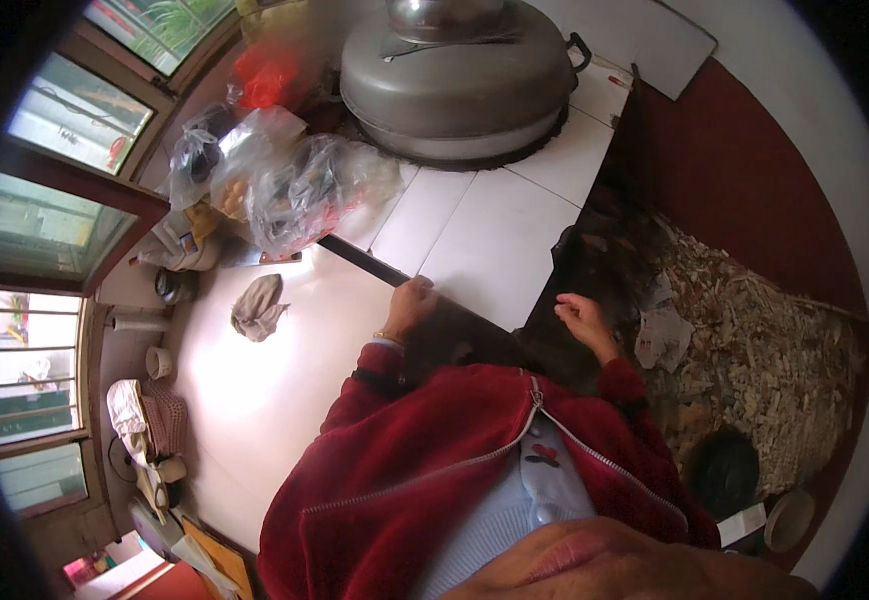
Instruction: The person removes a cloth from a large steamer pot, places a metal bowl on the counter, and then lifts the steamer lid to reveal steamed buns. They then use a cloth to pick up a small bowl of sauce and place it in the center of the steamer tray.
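Note:
My left hand (411, 306) is at the near edge of a white-tiled stove top (490, 232), its fingers curled. Whether it grips the edge or only rests there is not plain. Off the right side of the stove's near corner, my right hand (588, 321) hangs in the air with fingers loosely bent and apart, with nothing seen in it. A large grey metal wok lid (453, 82) covers the round cooking hole at the back of the stove, and a shiny metal pot (445, 19) sits on top of it.
Plastic bags (299, 184), one with eggs (235, 196), crowd the stove's left side. On the pale counter (314, 360) at left lie a crumpled cloth (258, 307) and a cleaver (262, 257). Chopped wood pieces (764, 352) heap the floor at right, near a dark round container (725, 469).

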### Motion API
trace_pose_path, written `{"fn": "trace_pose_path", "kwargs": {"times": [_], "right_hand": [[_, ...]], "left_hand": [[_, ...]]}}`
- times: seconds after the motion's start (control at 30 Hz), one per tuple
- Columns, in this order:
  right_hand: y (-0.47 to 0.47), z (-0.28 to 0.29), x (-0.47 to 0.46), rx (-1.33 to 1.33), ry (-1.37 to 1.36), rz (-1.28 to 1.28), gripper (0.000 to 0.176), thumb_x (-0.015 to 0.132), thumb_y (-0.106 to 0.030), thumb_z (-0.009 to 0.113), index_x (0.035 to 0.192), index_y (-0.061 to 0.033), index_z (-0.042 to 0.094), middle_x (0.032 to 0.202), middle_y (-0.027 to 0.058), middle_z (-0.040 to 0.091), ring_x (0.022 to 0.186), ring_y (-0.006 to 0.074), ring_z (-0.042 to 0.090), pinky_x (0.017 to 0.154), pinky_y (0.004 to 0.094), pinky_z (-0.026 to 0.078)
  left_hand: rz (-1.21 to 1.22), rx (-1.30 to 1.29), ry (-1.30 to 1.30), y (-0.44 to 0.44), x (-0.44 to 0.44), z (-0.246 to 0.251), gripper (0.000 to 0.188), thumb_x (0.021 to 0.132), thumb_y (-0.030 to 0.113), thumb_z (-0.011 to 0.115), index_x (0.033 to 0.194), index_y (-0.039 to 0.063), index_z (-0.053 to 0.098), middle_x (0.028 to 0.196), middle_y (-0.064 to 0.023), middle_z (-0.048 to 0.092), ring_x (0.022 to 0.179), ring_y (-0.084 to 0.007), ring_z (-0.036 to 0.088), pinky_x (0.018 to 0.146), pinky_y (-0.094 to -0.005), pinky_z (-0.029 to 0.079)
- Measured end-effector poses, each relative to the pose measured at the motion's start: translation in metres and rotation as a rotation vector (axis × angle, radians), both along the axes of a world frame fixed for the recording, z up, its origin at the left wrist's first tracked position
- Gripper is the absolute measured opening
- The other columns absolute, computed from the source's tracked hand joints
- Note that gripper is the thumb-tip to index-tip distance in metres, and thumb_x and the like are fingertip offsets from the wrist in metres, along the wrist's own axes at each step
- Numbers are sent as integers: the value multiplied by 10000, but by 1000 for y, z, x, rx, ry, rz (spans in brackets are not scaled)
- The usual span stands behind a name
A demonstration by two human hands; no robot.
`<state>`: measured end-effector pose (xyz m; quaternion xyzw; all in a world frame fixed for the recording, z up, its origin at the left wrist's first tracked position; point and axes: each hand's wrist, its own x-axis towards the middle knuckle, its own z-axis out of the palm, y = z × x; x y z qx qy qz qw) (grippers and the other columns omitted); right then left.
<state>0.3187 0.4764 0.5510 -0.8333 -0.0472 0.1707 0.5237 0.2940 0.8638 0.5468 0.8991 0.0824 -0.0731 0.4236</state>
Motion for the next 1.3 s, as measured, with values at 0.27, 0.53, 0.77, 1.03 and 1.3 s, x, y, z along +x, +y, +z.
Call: {"fn": "trace_pose_path", "kwargs": {"times": [0.27,0.53,0.77,1.03,1.3], "right_hand": [[34,-4,44,-49,-315,350,355,840,-150,692,1137,32,622,1016,179,671,752,267,670,702,347,532],[26,2,52,-67,-382,545,373,833,-83,647,1179,47,594,1163,244,622,1013,367,634,894,417,505],[17,7,51,-98,-379,664,403,831,-76,639,1211,44,576,1255,234,587,1172,390,552,996,417,453],[14,-4,45,-132,-403,687,429,836,-76,633,1248,20,562,1302,228,557,1211,380,526,1026,414,433],[16,-9,43,-122,-462,645,455,791,-58,674,1226,27,571,1261,222,587,1167,373,564,1006,393,459]], "left_hand": [[298,217,-149,11,-74,-17,301,804,222,687,989,-14,656,931,-193,695,900,-330,677,793,-401,532],[428,227,30,-15,-135,-56,452,777,264,731,1110,-19,614,990,-193,679,918,-310,660,818,-391,519],[410,170,136,-32,-144,-62,522,779,274,735,1180,-22,582,1069,-209,665,1010,-306,642,875,-384,501],[380,118,28,-48,-141,-58,540,784,324,698,1188,-14,580,1110,-256,639,1052,-386,613,890,-452,492],[372,100,37,-60,-147,-23,495,792,277,696,1170,-24,586,1038,-203,659,965,-312,635,844,-395,507]]}}
